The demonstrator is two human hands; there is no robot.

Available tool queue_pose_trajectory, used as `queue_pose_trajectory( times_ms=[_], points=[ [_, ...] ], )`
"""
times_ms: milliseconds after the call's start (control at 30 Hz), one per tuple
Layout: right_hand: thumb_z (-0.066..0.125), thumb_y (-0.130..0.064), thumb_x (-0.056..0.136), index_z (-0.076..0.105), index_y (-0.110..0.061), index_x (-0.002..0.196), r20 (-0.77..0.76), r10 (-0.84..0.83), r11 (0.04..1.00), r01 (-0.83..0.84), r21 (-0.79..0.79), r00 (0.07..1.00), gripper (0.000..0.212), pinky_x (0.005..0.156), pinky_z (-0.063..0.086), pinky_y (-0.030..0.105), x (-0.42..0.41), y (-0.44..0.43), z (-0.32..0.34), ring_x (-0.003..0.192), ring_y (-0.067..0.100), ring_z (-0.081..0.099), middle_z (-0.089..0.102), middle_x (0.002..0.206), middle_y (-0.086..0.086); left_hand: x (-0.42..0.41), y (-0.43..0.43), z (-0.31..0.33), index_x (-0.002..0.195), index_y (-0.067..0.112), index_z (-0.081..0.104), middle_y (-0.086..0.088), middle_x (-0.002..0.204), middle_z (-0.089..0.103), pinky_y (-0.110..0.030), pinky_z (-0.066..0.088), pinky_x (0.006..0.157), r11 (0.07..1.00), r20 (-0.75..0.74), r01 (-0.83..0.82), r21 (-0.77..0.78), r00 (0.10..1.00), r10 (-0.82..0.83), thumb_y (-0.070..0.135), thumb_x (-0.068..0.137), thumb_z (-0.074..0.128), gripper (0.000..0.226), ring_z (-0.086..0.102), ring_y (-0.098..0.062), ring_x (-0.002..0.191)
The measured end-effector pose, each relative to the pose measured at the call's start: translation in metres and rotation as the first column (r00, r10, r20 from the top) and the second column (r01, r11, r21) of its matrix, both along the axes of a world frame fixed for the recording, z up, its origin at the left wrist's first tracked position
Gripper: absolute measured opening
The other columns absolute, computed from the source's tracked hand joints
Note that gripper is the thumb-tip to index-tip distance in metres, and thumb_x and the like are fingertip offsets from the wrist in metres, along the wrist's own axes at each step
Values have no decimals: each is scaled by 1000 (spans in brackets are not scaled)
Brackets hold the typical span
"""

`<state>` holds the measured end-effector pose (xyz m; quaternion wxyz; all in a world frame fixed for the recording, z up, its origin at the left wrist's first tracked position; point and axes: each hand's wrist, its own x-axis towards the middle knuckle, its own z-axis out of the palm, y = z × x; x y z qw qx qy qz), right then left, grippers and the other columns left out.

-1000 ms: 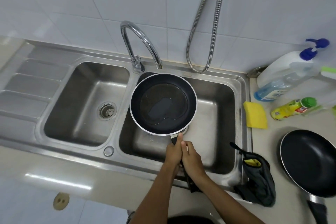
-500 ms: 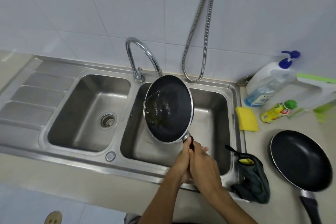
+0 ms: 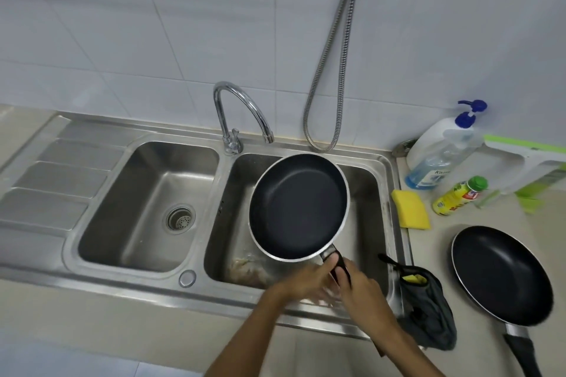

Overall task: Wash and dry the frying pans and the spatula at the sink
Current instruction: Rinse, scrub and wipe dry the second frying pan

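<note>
I hold a black frying pan (image 3: 298, 206) with a silver rim over the right basin (image 3: 370, 190), roughly level and with nothing in it. Both hands grip its black handle: my left hand (image 3: 309, 280) from the left, my right hand (image 3: 361, 288) from the right and lower down. A second black frying pan (image 3: 502, 275) lies on the counter at the right, handle pointing toward me. Brownish water or residue (image 3: 248, 269) sits at the bottom of the right basin. No spatula is in sight.
The chrome tap (image 3: 242, 113) stands between the two basins; the left basin (image 3: 147, 202) has a drain strainer. A yellow sponge (image 3: 410, 208), a dark cloth (image 3: 425, 312), a pump soap bottle (image 3: 441, 150) and a small yellow bottle (image 3: 459, 196) stand on the right counter. A metal hose (image 3: 333, 70) hangs on the wall.
The pan held water a second ago, was tipped to the left to pour it into the right basin, and is now back near level and holds no water.
</note>
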<state>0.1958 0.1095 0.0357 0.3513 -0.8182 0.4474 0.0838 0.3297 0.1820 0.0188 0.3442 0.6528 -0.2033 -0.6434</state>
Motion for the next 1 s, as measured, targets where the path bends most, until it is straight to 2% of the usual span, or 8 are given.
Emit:
queue_pose_trajectory(
  times_ms=[67,133,200,300,467,667,833,1000],
  points=[
    [37,-38,107,47,-29,145,-5,-34,999,35,41,999,40,87,48,38,-9,3,-10,111,34,64,70,122,4,55,14,10,92,7,73,-6,89,79,-34,59,83,935,213,306,181,916,-341,70,96,42,70,76,-22,83],
    [39,-43,106,44,-34,148,6,-85,991,84,108,996,43,91,50,37,-16,9,-16,111,29,65,70,123,0,123,24,25,80,9,70,-8,81,79,-29,59,73,832,381,374,410,758,-529,62,99,45,62,76,-18,71],
    [40,-46,105,41,-38,149,26,-129,983,125,135,991,45,95,50,37,-22,12,-22,113,27,66,69,126,-4,188,17,38,89,6,69,-9,86,78,-33,57,79,832,666,221,509,512,-543,54,102,46,55,76,-24,82],
    [44,-48,103,42,-45,147,46,-203,969,194,152,978,44,93,48,33,-23,17,-29,117,27,64,68,127,-6,254,-19,50,127,3,55,-19,124,64,-45,49,94,942,929,83,326,159,-335,42,101,55,46,62,-37,114],
    [47,-50,102,44,-49,144,55,-303,941,290,173,951,42,98,47,32,-11,15,-37,117,25,64,67,130,-7,286,-71,24,142,1,38,-25,136,47,-50,47,104,955,957,86,285,29,-289,39,95,63,65,49,-41,128],
    [45,-50,102,42,-56,140,130,-306,936,274,219,943,38,92,51,36,-5,2,-43,101,22,66,70,111,-11,289,-62,-5,126,-5,52,-20,131,50,-49,57,88,975,962,106,195,-212,-169,13,92,57,39,54,-37,119],
    [47,-50,101,48,-59,131,176,-302,933,252,258,937,31,89,53,38,2,0,-53,87,17,63,65,87,-16,282,-46,2,115,-2,62,-18,111,60,-44,53,87,987,972,110,114,-216,-88,7,96,49,24,59,-33,104],
    [50,-41,102,51,-53,130,223,-273,948,222,230,936,30,85,49,30,11,-5,-57,90,12,62,67,98,-18,233,6,-34,143,-3,46,-23,150,47,-51,49,95,992,984,5,123,132,-122,14,105,41,42,56,-43,126]
  ],
)
